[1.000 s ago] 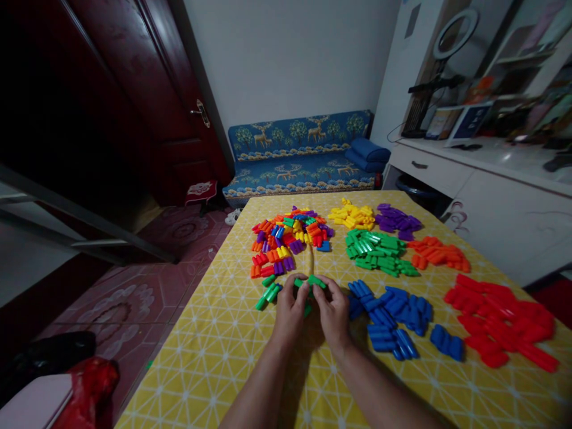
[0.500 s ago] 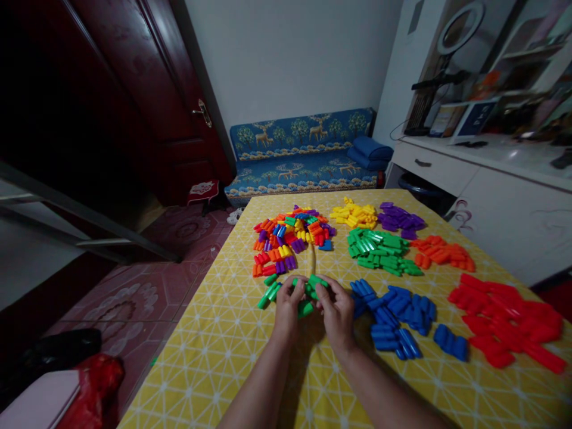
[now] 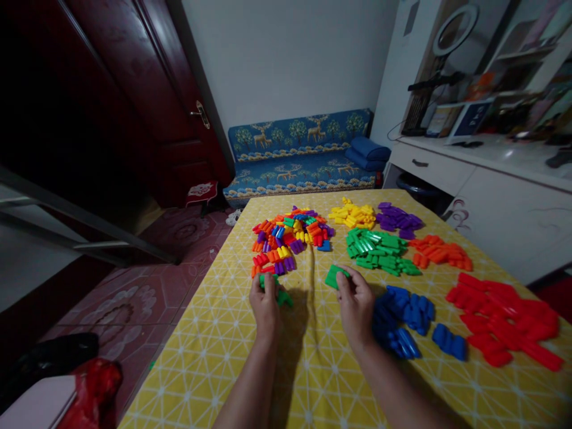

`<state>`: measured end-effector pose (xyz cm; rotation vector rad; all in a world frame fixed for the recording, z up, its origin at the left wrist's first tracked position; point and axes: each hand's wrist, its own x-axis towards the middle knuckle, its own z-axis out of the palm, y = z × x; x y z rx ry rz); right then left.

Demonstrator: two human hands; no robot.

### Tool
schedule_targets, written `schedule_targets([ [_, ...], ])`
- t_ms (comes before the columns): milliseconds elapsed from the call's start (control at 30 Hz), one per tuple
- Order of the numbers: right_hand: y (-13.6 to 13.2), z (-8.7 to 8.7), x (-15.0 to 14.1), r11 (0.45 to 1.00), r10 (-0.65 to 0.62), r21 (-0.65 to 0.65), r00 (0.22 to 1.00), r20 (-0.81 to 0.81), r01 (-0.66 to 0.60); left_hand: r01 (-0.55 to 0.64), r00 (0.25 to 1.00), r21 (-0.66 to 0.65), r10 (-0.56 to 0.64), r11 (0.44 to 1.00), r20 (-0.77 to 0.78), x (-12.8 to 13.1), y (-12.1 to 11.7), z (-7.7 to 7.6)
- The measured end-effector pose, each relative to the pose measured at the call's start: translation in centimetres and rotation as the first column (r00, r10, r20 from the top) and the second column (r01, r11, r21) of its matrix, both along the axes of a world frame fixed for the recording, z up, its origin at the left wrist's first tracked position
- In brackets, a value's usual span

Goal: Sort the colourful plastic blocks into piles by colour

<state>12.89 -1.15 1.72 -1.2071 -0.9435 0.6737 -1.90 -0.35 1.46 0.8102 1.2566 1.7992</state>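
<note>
My right hand [image 3: 357,304] pinches a green plastic building block [image 3: 333,276] between thumb and fingers, over the middle of the table. To its left, my left hand [image 3: 264,307] is closed on another green block [image 3: 274,279], partly hidden by the fingers. Beside that hand lies a further green block [image 3: 285,299]; whether the hand touches it I cannot tell. A mixed-colour heap of blocks [image 3: 286,235] lies just beyond my left hand. Past my right hand is a pile of green blocks [image 3: 379,250], and blue blocks [image 3: 409,310] lie close to its right, partly covered by it.
Yellow blocks [image 3: 353,214], purple blocks [image 3: 397,219], orange blocks [image 3: 440,252] and red blocks [image 3: 504,316] lie in separate piles on the yellow patterned tablecloth [image 3: 214,363]. A blue sofa [image 3: 295,161] stands behind the table, a white cabinet [image 3: 500,196] to the right.
My hands were together over several green blocks and have moved apart, left hand leftward, right hand rightward. Each now has a green block in it.
</note>
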Motion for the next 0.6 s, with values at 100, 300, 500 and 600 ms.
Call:
schedule_targets([
  [100,0.3,0.7,0.1,1.0,0.029,0.003,0.999,-0.027,-0.029,0.131,0.979,-0.003,-0.129,0.991,0.158,1.0,0.0,0.1],
  [300,2.1,1.6,1.2,1.0,-0.011,0.01,0.971,-0.238,0.014,0.482,0.83,-0.045,-0.439,0.875,0.345,3.4,-0.7,0.4],
  [500,5.3,1.3,6.9,0.979,-0.109,0.108,0.897,-0.428,0.171,0.539,0.803,-0.081,-0.483,0.838,0.349,2.8,-0.4,0.2],
  [600,6.1,0.7,9.1,0.99,-0.033,0.105,0.883,-0.468,0.092,0.58,0.789,-0.103,-0.526,0.808,0.317,2.8,-0.3,0.1],
])
